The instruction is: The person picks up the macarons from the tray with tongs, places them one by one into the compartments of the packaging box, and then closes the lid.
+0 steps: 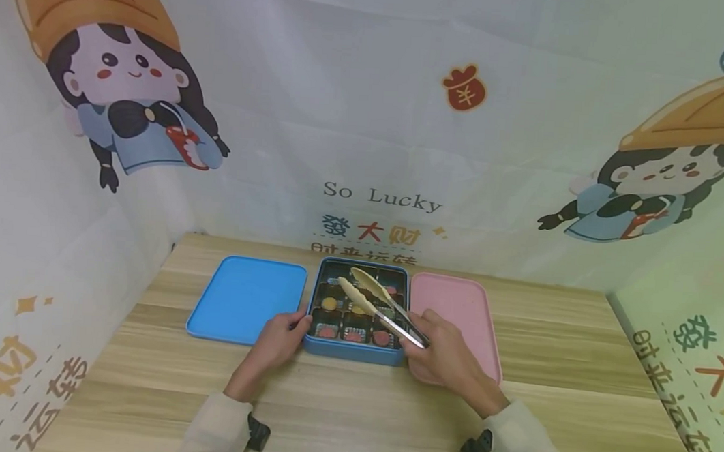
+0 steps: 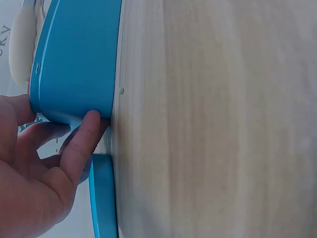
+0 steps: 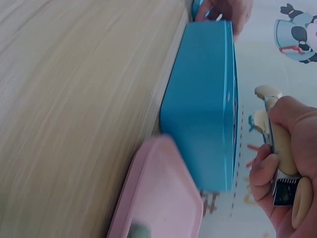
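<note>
A blue box (image 1: 355, 352) with a dark divided insert stands at the back middle of the table. Small round pieces sit in its compartments, such as a yellow one (image 1: 329, 304) and a reddish one (image 1: 327, 332). My left hand (image 1: 279, 341) holds the box's front left corner, thumb at the rim and fingers against the side (image 2: 79, 64). In my right hand (image 1: 444, 346) I grip metal tongs (image 1: 401, 328) with cream tips. The tips are spread apart and overlap the box's middle in the head view; nothing shows between them.
To the left of the box lies a blue tray-like lid (image 1: 247, 298). On its right lies a pink one (image 1: 456, 299), partly under my right hand in the head view. A printed white cloth (image 1: 373, 131) hangs behind the wooden table (image 1: 352, 416).
</note>
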{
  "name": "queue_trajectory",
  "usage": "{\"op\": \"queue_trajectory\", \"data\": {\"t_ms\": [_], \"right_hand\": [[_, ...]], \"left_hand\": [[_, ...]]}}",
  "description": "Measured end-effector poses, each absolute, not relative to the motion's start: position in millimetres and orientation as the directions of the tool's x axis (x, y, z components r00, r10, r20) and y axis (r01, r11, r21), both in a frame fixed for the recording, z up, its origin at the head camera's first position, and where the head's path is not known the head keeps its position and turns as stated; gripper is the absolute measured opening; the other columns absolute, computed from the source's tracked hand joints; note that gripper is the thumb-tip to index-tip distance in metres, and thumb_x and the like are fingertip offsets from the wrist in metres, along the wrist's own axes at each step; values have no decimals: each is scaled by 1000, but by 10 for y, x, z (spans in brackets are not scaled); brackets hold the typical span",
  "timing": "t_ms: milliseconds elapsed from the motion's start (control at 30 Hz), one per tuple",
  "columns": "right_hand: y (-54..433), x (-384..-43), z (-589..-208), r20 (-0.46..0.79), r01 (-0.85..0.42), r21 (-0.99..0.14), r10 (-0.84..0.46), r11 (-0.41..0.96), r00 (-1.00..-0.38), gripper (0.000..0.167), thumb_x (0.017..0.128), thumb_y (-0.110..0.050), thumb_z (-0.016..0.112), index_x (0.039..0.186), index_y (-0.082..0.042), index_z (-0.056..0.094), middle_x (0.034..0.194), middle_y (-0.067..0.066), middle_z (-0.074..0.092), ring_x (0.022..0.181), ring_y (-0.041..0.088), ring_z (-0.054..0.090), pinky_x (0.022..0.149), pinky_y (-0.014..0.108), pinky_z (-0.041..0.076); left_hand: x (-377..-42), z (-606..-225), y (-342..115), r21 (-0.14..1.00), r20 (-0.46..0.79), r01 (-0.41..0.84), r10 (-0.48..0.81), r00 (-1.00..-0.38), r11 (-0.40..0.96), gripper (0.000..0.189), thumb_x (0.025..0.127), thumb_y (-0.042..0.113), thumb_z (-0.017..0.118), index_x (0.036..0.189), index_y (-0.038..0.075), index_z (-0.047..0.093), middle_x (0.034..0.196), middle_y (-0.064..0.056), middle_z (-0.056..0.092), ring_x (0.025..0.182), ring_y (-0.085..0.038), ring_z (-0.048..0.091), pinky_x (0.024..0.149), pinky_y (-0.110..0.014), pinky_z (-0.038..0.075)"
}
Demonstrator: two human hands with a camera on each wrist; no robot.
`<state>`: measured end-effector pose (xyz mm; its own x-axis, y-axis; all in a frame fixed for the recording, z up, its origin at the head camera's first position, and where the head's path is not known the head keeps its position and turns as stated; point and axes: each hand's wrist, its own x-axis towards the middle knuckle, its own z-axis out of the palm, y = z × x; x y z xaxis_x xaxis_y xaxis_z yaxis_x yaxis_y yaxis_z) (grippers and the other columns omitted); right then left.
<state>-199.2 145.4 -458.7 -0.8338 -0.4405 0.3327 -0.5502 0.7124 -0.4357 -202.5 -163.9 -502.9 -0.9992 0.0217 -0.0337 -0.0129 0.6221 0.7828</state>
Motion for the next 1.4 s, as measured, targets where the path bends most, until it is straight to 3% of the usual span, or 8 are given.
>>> {"op": "queue_trajectory", "data": {"t_ms": [167,367,500,667,967,1100,1233,1400], "right_hand": [[1766,-1957,-4570,370,-593,-420,-467,687,-803,45,81,-13,78,122,1,68,76,-4,45,63,1,36,52,19,36],[2192,-1882,-4534,399,-648,-424,-512,633,-761,45,81,-5,78,122,9,66,77,-4,42,63,-4,31,48,16,34],[2454,-1802,-4491,396,-645,-432,-510,631,-764,48,80,-2,78,123,12,63,82,-2,48,64,-4,33,47,17,36],[2763,-1735,-4490,388,-643,-412,-514,646,-765,48,79,-1,79,123,10,64,89,-3,55,65,-5,36,50,16,37],[3164,-1542,-4688,390,-686,-355,-566,636,-726,46,72,-1,83,116,6,69,80,-15,47,63,-9,31,48,13,34],[3274,-1474,-4756,370,-656,-364,-544,661,-753,44,73,-3,83,114,3,70,79,-17,45,63,-9,31,49,15,34],[3355,-1451,-4781,389,-685,-354,-566,637,-727,45,69,-1,84,112,5,71,78,-17,43,64,-9,33,51,11,33],[3417,-1392,-4837,418,-705,-342,-571,622,-706,47,66,0,86,109,8,71,81,-14,52,66,-9,37,54,7,33]], "left_hand": [[-2031,-5029,-1633,800,-50,-28,20,-999,599,46,102,24,52,141,-2,50,69,-5,62,68,-16,55,63,-29,43],[-2038,-5047,-1637,783,-37,-15,22,-999,621,46,102,24,51,140,-2,52,73,-5,61,76,-20,57,67,-30,44],[-2048,-5026,-1637,787,-56,-27,28,-998,616,46,103,25,50,141,-1,51,68,-3,59,70,-18,54,65,-30,43],[-2064,-4990,-1640,787,-59,-26,33,-998,617,46,103,25,50,140,-2,51,68,-2,58,67,-15,52,64,-29,42],[-2001,-5035,-1639,774,-40,-6,40,-998,634,45,102,22,52,139,-4,51,77,-12,65,73,-21,56,67,-33,45],[-1992,-5043,-1630,789,-66,-36,26,-997,613,46,103,23,51,140,-3,50,68,-6,59,65,-17,52,62,-30,43],[-2022,-5021,-1622,787,-57,-34,18,-998,616,46,103,24,50,141,-2,50,68,-4,54,67,-18,51,62,-30,42],[-2039,-5039,-1619,785,-31,-12,20,-999,619,45,102,22,52,138,-3,52,82,-13,63,76,-24,56,64,-31,44]]}}
